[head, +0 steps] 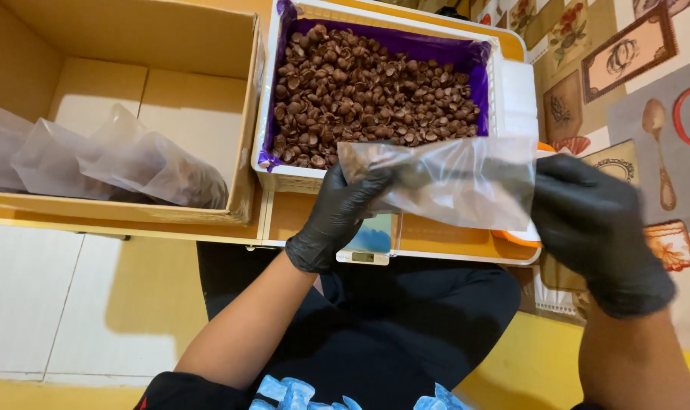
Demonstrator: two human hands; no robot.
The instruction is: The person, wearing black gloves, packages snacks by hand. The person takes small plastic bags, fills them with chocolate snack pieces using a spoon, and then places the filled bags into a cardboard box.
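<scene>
A yellow counter (451,241) runs across the head view, with a patterned cloth (626,68) of spoons and framed motifs spread off to the right and pale floor tiles (26,304) below on the left. On the counter sits a white crate (512,83) lined with purple plastic and heaped with small brown cup-shaped pieces (367,91). Left of it stands an open cardboard box (162,38) holding several filled clear bags (124,163). A small scale (369,244) shows at the counter's front edge, just under the hands. Both hands wear black gloves. The left hand (343,209) has its grip pinched on the left end of a clear plastic bag (443,178), held level in front of the crate. The right hand (592,220) has its grip closed on the bag's right end, near something orange (512,238) beneath it
</scene>
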